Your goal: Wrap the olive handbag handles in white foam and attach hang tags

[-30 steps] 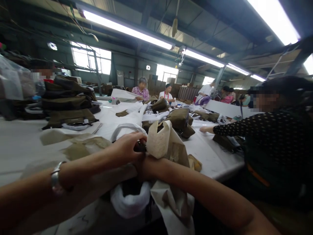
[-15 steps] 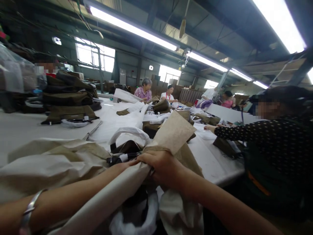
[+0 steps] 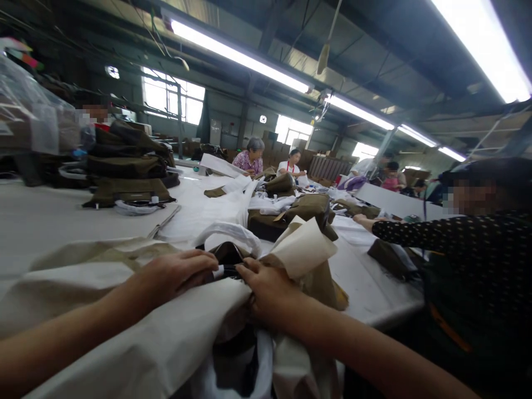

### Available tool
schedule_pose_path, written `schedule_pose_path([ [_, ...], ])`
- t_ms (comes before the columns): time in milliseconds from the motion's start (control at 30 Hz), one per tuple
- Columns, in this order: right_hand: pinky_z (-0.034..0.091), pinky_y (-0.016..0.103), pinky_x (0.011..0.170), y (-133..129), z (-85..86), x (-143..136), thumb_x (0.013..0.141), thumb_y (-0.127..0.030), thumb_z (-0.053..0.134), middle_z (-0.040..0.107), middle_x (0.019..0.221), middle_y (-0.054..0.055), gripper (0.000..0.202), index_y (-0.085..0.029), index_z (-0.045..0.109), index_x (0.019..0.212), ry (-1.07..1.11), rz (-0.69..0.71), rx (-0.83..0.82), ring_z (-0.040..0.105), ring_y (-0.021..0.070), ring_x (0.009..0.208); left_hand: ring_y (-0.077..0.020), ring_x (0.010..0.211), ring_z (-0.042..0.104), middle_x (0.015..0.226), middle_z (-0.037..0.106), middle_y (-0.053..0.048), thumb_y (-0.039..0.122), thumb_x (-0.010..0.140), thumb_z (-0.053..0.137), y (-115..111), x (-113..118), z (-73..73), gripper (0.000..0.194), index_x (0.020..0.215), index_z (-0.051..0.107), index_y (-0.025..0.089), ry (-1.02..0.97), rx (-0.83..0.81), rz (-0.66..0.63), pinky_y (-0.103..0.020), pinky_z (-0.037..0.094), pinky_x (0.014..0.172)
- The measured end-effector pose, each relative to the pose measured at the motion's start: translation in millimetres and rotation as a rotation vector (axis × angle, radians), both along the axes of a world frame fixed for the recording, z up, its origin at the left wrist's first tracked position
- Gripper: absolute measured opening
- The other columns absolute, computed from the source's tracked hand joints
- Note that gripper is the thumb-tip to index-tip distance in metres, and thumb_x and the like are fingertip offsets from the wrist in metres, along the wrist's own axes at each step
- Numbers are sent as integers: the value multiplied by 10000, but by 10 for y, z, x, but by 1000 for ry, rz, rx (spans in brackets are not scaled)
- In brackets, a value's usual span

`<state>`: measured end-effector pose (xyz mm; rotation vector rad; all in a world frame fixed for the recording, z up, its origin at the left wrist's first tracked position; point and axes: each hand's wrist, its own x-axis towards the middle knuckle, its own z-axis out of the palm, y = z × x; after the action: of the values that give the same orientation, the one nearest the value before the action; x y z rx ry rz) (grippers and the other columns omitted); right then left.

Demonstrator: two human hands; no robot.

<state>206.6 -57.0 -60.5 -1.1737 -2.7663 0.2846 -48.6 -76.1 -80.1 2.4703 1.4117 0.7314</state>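
Note:
An olive-brown bag with a dark open mouth (image 3: 228,253) lies at the near edge of the table, its loop handle (image 3: 228,228) wrapped in white. My left hand (image 3: 178,271) is curled over the mouth's left edge, its thumb out of sight. At the right side of the mouth, my right hand (image 3: 270,288) grips crumpled beige paper (image 3: 305,249), and part of the sheet sticks up past the knuckles. More of this paper (image 3: 145,332) spreads below my left forearm. A second white-wrapped handle (image 3: 264,360) hangs beneath my right hand. What lies inside the bag is hidden.
Olive bags (image 3: 310,208) with white-wrapped handles lie just beyond my hands. To the left stands a stack of bags (image 3: 128,166). At the right, a co-worker in a dotted sleeve (image 3: 411,230) reaches over the white table (image 3: 366,288). Other people sit farther back.
My left hand has come out from behind the paper and up onto the bag's left edge. The upright paper flap has folded down lower and to the right. The view has shifted slightly.

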Motion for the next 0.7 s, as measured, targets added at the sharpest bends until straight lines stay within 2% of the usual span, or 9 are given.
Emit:
schedule_pose_path([
  [100,515,438,1119,-63,-52,-42,733,-141,668,497,1576,204,686,-98,622,1417,24,47,26,605,364,1340,-304,1108,729,1292,749,-103,393,939,513,131,46,45,427,1269,741,246,88,-94,-6,-334,533,953],
  [167,510,418,1127,-91,-54,-18,731,-157,684,577,1508,195,664,-92,646,1391,56,98,-7,624,351,1321,-337,1078,737,1235,775,-108,358,873,582,189,120,31,433,1253,758,246,127,-165,-26,-351,541,889],
  [300,514,383,1119,-106,-26,119,708,-133,681,690,1377,147,611,-125,703,1318,209,108,-64,660,315,1278,-267,912,761,996,824,-59,427,943,501,273,170,37,384,1095,813,265,111,-211,-117,-297,517,790],
  [367,492,362,1142,-96,-15,173,682,-83,663,677,1401,133,700,-135,659,1380,287,97,-57,639,290,1311,-224,814,748,901,816,-38,472,956,472,341,141,47,408,1002,817,258,109,-223,-138,-268,506,750],
  [467,479,399,1161,-66,7,173,689,-54,651,606,1489,157,834,-123,533,1512,260,60,-74,583,312,1379,-229,750,712,849,791,-52,450,894,535,448,125,0,355,992,801,237,135,-205,-89,-271,495,677],
  [600,504,458,1135,-26,37,84,766,-129,684,568,1521,184,853,-125,436,1582,128,80,-142,570,354,1385,-237,646,655,700,730,-80,418,839,600,508,193,-123,281,868,787,211,188,-206,-52,-280,465,576],
  [700,475,495,1156,-18,36,43,824,-238,697,510,1569,197,843,-122,400,1605,69,90,-141,531,383,1413,-231,585,620,634,698,-88,376,804,631,505,229,-137,233,761,771,195,210,-196,-28,-287,433,535],
])
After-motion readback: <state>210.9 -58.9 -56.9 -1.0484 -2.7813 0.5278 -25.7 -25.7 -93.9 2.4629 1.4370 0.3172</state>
